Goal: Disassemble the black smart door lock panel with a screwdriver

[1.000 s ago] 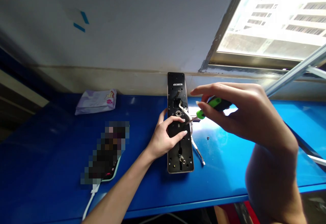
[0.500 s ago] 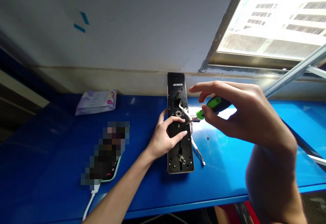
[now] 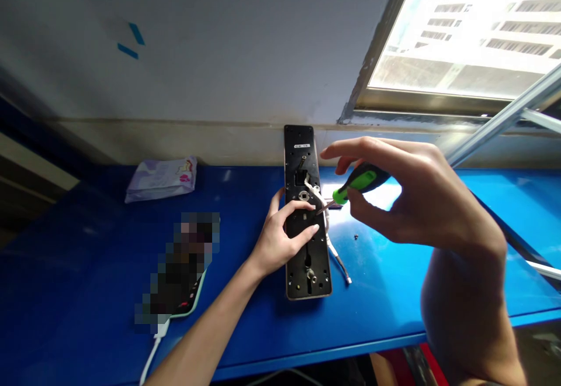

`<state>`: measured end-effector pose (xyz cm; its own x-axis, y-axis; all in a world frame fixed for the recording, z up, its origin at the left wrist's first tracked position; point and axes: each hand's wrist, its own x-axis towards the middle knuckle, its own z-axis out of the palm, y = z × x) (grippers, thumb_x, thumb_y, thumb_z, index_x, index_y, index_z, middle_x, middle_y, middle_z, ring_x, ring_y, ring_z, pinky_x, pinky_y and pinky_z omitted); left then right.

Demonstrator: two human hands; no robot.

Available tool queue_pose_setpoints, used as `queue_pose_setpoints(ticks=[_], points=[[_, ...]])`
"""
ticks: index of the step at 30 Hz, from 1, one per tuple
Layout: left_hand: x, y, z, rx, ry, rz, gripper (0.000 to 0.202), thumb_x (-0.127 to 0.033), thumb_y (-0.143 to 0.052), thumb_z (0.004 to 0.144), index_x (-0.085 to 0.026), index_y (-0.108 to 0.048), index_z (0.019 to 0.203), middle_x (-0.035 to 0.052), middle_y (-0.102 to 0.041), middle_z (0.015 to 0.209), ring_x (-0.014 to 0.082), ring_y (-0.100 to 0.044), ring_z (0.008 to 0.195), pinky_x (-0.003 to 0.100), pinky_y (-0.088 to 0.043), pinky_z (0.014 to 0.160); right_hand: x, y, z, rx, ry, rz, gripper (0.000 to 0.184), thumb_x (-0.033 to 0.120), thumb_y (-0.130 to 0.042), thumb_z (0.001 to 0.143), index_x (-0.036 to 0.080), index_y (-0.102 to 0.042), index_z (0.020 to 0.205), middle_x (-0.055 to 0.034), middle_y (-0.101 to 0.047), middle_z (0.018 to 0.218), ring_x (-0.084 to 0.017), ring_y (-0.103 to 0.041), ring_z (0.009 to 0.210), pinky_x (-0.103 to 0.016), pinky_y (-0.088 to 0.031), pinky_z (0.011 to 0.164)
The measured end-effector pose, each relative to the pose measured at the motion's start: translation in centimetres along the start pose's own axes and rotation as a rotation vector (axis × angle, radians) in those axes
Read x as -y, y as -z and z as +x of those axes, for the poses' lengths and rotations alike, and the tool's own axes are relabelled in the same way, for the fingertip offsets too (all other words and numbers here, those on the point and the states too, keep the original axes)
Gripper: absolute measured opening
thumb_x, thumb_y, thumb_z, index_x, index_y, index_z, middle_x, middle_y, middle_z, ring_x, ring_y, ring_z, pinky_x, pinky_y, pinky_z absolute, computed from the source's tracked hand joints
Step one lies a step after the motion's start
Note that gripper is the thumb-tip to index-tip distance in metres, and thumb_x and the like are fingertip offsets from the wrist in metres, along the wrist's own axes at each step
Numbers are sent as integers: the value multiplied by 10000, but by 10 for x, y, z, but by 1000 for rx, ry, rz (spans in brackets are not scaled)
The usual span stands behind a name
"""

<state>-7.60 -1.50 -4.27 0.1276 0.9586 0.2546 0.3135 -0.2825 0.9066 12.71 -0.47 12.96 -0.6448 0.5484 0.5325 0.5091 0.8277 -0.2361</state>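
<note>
A long black door lock panel (image 3: 300, 251) lies on the blue table, with screw holes, metal posts and a small white label on its upward face. My left hand (image 3: 280, 234) grips it around the middle, thumb and index finger on the face, other fingers at the left edge. Between the thumb and fingers of my right hand (image 3: 407, 193) is a green and black screwdriver (image 3: 357, 184), tilted, its tip down at the panel near my left fingertips. A white cable (image 3: 332, 245) runs from the panel over its right side; its connector end rests on the table.
Small dark screws (image 3: 356, 237) lie right of the panel on the blue table (image 3: 263, 339). To the left are a phone (image 3: 193, 298) with a charging cable and a purple-white packet (image 3: 162, 178). A metal bar (image 3: 495, 123) slants across the right, below the window.
The whole view has shifted slightly. Both hands keep their grips, and the screwdriver tip stays at nearly the same spot on the panel.
</note>
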Motion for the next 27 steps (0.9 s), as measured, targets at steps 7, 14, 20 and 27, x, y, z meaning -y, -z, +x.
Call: queue_pose_setpoints(ticks=[7, 14, 20, 27], points=[[0, 0, 1, -8, -20, 14, 319, -279, -799, 825, -277, -730, 1137, 81, -447, 1547, 299, -480, 1472, 502, -365, 1278, -3, -2, 0, -10, -29, -37, 246, 222, -664, 957, 185, -718, 1194, -22, -772, 873, -133, -695, 657, -274, -549, 633], [2, -1, 1, -10, -32, 24, 332, -278, -803, 821, -272, -733, 1146, 86, -451, 1540, 315, -468, 1482, 497, -371, 1274, 0, -1, 1, 7, -16, -12, 334, 206, -686, 908, 176, -698, 1240, -48, -777, 981, -134, -691, 676, -268, -540, 593], [1, 0, 0, -11, -35, 35, 335, -270, -805, 822, -282, -733, 1149, 78, -457, 1537, 308, -477, 1474, 504, -377, 1271, -4, -1, 0, 12, -41, -15, 162, 296, -674, 980, 201, -736, 1095, -19, -773, 859, -132, -680, 645, -278, -537, 607], [2, 0, 0, -5, -14, 18, 324, -270, -800, 824, -280, -733, 1141, 84, -443, 1545, 308, -475, 1478, 509, -378, 1272, -2, -1, 1, 13, 8, 19, 342, 197, -677, 909, 203, -687, 1251, -67, -786, 1080, -179, -752, 847, -302, -601, 731]])
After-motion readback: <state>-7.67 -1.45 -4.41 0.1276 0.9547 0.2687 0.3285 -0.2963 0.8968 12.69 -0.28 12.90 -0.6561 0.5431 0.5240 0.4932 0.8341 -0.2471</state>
